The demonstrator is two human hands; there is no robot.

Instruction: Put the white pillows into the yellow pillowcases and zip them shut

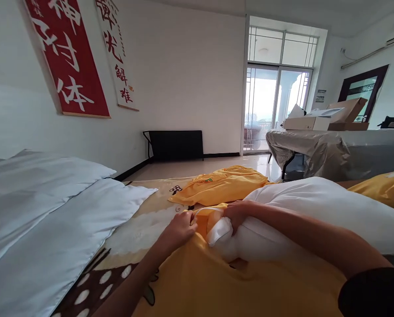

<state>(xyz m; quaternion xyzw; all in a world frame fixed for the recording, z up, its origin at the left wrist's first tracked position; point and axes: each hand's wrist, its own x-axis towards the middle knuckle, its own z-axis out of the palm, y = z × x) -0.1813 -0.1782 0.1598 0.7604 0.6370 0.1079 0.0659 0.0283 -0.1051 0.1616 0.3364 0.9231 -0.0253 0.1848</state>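
A yellow pillowcase [197, 281] lies spread in front of me with its mouth partly open. My left hand [182, 226] is closed on the edge of that mouth. On the other side, my right hand [238, 215] grips a white pillow [263, 242], its corner bunched up at the opening. The pillow's lower side disappears under or against the yellow cloth, so I cannot see how much is inside. The right fingers are partly hidden by the white fabric.
Two white pillows [94, 211] lie at the left. Another folded yellow cloth [219, 182] rests beyond my hands, and a large white pillow [315, 207] is at the right. A patterned blanket [140, 237] lies underneath. A plastic-covered table [315, 143] holds boxes [307, 122] at the back right.
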